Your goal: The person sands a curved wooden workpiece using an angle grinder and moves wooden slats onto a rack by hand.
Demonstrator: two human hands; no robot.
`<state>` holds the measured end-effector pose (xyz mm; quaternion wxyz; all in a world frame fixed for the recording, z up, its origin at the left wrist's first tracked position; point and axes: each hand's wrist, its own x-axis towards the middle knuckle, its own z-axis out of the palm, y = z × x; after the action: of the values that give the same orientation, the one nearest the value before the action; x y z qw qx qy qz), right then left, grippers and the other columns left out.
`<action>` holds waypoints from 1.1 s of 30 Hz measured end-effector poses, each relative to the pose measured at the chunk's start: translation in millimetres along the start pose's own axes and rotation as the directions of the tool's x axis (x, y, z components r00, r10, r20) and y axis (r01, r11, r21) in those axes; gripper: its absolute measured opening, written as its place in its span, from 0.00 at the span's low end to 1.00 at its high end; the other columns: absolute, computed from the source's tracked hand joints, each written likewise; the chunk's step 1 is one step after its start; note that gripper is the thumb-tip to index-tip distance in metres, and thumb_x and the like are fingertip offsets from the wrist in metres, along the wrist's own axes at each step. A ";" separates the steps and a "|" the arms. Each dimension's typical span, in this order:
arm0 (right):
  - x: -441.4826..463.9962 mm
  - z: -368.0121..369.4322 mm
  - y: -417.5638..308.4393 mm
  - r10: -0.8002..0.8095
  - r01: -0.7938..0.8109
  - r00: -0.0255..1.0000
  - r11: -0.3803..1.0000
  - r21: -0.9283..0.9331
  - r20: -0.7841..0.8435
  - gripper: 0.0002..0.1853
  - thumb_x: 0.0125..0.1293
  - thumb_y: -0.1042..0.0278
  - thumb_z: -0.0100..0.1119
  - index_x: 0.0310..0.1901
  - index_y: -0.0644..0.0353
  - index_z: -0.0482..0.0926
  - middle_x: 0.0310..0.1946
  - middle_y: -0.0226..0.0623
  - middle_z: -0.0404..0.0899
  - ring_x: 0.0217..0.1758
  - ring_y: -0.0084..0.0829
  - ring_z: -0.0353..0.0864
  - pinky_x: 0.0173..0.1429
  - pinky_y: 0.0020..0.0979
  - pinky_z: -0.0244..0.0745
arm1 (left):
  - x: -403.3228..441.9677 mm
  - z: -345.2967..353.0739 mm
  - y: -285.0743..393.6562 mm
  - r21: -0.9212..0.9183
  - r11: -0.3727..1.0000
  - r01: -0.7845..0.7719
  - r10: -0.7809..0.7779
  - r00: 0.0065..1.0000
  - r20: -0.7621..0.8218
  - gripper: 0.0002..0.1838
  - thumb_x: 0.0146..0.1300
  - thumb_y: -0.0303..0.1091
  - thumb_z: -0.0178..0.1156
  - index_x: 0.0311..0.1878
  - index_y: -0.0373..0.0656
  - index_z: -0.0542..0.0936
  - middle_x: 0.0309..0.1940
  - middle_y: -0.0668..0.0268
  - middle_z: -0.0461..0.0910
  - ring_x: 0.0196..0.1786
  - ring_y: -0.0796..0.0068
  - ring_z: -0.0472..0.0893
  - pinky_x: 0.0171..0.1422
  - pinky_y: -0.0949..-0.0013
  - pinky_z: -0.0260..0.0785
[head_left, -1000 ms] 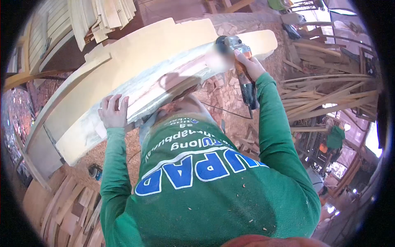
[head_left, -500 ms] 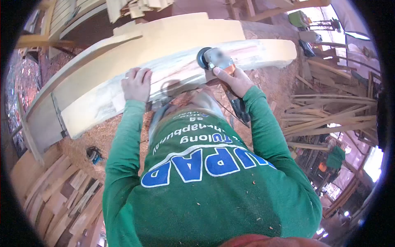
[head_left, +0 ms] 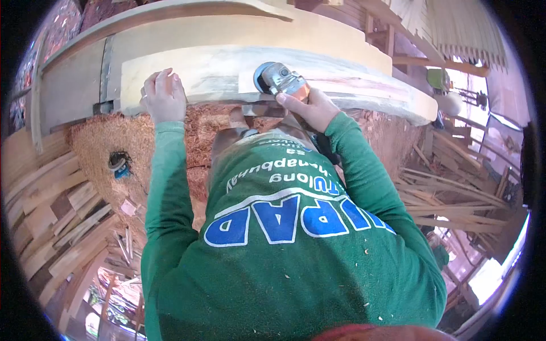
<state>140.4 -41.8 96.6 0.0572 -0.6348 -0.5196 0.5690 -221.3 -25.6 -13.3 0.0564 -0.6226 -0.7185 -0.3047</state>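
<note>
Beyond the green shirt (head_left: 284, 273) at six o'clock, the left hand (head_left: 164, 98), at ten, sits loosely spread with nothing grasped by the streaked board's (head_left: 352, 79) near edge, the right hand (head_left: 315, 109), at one, wraps an angle grinder (head_left: 289, 84) over that board at twelve, and pale slats (head_left: 462, 28) stand at two.

1. Wood shavings (head_left: 94, 139) lie spread at the left.
2. A small blue object (head_left: 120, 170), too small to identify, sits on them.
3. Cut boards (head_left: 42, 219) are heaped at the lower left.
4. Long wooden strips (head_left: 463, 196) lie loosely piled at the right.
5. Pale slats (head_left: 463, 31) stand in a row, upper right.
6. A green container (head_left: 437, 79) is near a whitish rounded object (head_left: 452, 104).
</note>
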 end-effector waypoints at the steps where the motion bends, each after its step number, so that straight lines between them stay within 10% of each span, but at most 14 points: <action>1: 1.2 4.6 -6.4 -0.084 0.084 0.996 0.996 0.004 -0.011 0.38 0.67 0.30 0.68 0.56 0.65 0.86 0.46 0.45 0.90 0.51 0.35 0.88 0.62 0.37 0.79 | -4.5 -5.5 1.4 -0.006 1.000 0.007 -0.007 1.000 0.003 0.11 0.70 0.45 0.68 0.52 0.58 0.88 0.54 0.66 0.83 0.58 0.57 0.81 0.61 0.49 0.70; 10: -11.9 1.6 -20.4 -0.074 0.077 0.996 0.995 0.066 -0.042 0.36 0.68 0.37 0.71 0.61 0.66 0.82 0.48 0.36 0.86 0.51 0.28 0.83 0.61 0.32 0.77 | -52.2 -20.6 6.0 -0.119 0.989 0.093 -0.089 0.995 0.039 0.11 0.67 0.37 0.69 0.51 0.49 0.87 0.50 0.59 0.84 0.55 0.52 0.83 0.62 0.48 0.73; 16: 13.6 -64.4 55.7 0.015 0.003 0.998 0.958 0.286 -0.062 0.24 0.76 0.47 0.67 0.59 0.58 0.81 0.40 0.23 0.80 0.37 0.17 0.74 0.40 0.23 0.71 | -62.1 -26.5 97.5 -0.414 0.893 0.175 -0.072 0.965 0.253 0.09 0.67 0.37 0.65 0.45 0.42 0.85 0.43 0.55 0.84 0.50 0.46 0.82 0.58 0.44 0.74; 18: 17.2 -94.9 59.1 0.050 -0.070 0.996 0.958 0.277 0.078 0.24 0.76 0.48 0.67 0.61 0.59 0.80 0.44 0.26 0.81 0.40 0.18 0.76 0.43 0.24 0.73 | -78.4 -2.2 136.7 -0.564 0.820 0.100 -0.003 0.985 0.170 0.09 0.66 0.37 0.65 0.45 0.44 0.85 0.42 0.55 0.84 0.46 0.48 0.84 0.53 0.46 0.77; 23: -14.1 -141.4 73.8 -0.041 0.083 0.978 0.976 0.203 -0.205 0.26 0.78 0.51 0.64 0.68 0.61 0.78 0.54 0.33 0.84 0.51 0.25 0.81 0.55 0.28 0.76 | -100.9 -13.2 228.8 -0.688 0.712 0.137 0.128 0.939 0.320 0.07 0.67 0.37 0.64 0.45 0.48 0.86 0.40 0.58 0.84 0.45 0.52 0.86 0.49 0.51 0.80; 27: -28.5 -160.5 88.9 -0.027 0.036 0.999 0.916 0.399 -0.030 0.21 0.78 0.52 0.63 0.60 0.61 0.84 0.48 0.28 0.85 0.45 0.21 0.81 0.48 0.28 0.76 | -100.1 -21.2 237.2 -0.698 0.674 0.241 0.077 0.917 0.390 0.08 0.67 0.35 0.65 0.46 0.45 0.87 0.43 0.57 0.86 0.47 0.52 0.87 0.53 0.53 0.81; 31: -49.8 -150.7 42.2 -0.067 0.052 0.993 0.985 0.162 0.094 0.19 0.74 0.44 0.68 0.36 0.53 0.84 0.26 0.17 0.78 0.28 0.15 0.73 0.33 0.22 0.67 | -86.5 -27.6 255.4 -0.647 0.737 0.197 -0.011 0.960 0.280 0.06 0.68 0.31 0.66 0.45 0.45 0.87 0.40 0.58 0.86 0.45 0.52 0.86 0.52 0.55 0.80; 33: -75.8 -155.6 35.2 -0.098 0.108 0.993 0.980 0.169 -0.066 0.23 0.72 0.43 0.70 0.44 0.58 0.85 0.31 0.23 0.81 0.33 0.18 0.77 0.39 0.25 0.72 | -69.4 -53.0 281.9 -0.569 0.789 0.231 0.000 0.927 0.376 0.07 0.66 0.30 0.67 0.46 0.44 0.87 0.41 0.58 0.87 0.44 0.54 0.86 0.50 0.55 0.80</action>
<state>297.2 -32.0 177.3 0.1561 -0.6156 -0.4989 0.5897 39.9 -101.2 101.2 -0.2951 -0.6067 -0.6189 -0.4022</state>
